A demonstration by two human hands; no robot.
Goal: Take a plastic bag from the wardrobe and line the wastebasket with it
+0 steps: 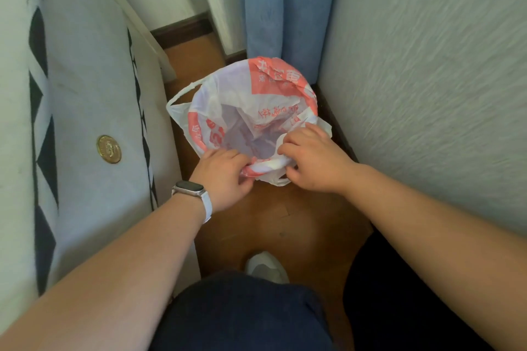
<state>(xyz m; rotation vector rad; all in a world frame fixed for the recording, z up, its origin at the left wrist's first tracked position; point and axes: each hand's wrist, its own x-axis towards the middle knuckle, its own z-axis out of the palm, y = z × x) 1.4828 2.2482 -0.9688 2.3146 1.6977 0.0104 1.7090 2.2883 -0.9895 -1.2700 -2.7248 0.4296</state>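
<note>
Fingers (pixel 239 161) of left hand (pixel 225 177) and right hand (pixel 313 162) pinching bag (pixel 256 88) at near edge. Far edge turned down; near edge apparently left to tuck.

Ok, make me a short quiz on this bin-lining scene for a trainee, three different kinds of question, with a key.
1. True or false: the plastic bag lies folded flat on the floor.
2. Which wrist wears the watch? A left, B right, C neither.
3. Fill in: the left hand and right hand both grip the bag's ____ edge (near or far).
Key: 1 false; 2 A; 3 near.
</note>
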